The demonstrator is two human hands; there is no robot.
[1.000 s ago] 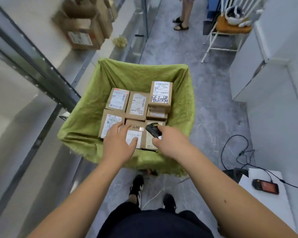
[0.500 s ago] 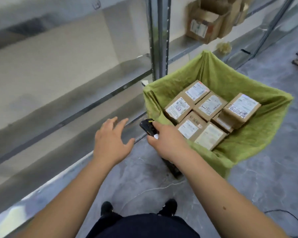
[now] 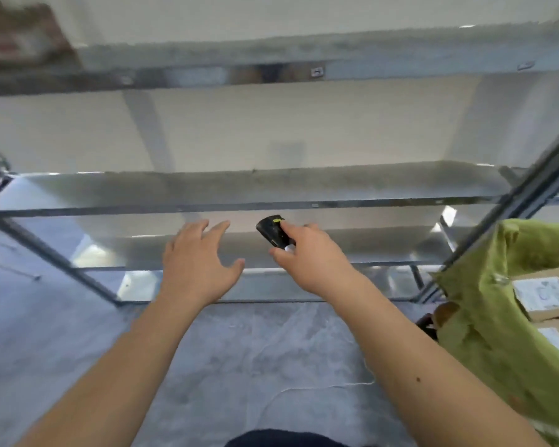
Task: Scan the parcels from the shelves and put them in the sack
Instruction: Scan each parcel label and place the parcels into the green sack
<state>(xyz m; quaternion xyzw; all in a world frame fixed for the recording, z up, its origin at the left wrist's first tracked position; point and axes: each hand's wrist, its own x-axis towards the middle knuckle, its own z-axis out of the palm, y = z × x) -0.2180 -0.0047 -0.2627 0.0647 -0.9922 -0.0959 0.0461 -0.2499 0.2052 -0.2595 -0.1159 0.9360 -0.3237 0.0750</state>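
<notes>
I face the metal shelves (image 3: 271,204), whose boards in front of me are bare. My right hand (image 3: 307,256) grips a small black scanner (image 3: 273,232) with a yellow mark, held in front of the lower shelf. My left hand (image 3: 197,259) hovers beside it with fingers spread and holds nothing. The green sack (image 3: 497,301) stands at the right edge, with brown labelled parcels (image 3: 542,295) lying inside it. A blurred brown parcel (image 3: 20,37) sits on the top shelf at the far left.
Grey concrete floor (image 3: 239,366) lies between me and the shelving. Slanted metal uprights (image 3: 513,201) frame the bay on both sides. A thin white string trails on the floor near my right forearm.
My view has swung left from the sack to the shelves. My left hand has left the parcels in the sack and now hovers spread. The scanner stays in my right hand.
</notes>
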